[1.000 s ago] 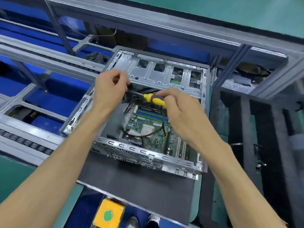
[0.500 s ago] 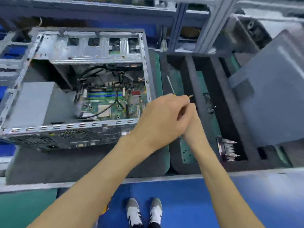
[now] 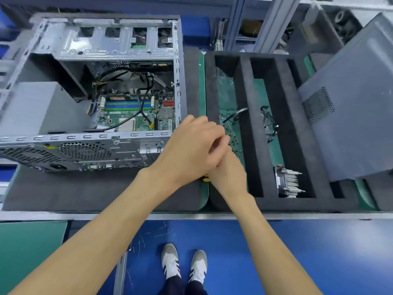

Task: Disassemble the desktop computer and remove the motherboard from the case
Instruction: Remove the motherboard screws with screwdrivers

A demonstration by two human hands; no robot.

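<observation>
Both hands met over the foam tray [image 3: 244,64]: left hand [image 3: 189,150] curled over right hand [image 3: 228,173], pinch contents hidden, so can't tell. Motherboard [image 3: 136,111] sat in the case [image 3: 89,145] around 10 o'clock, nearer the left.

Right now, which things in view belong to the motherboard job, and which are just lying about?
Job:
case
motherboard
cables
left hand
right hand
foam tray, screws in its left slot

Lying about:
heatsink, already out, in the tray
side panel
</observation>
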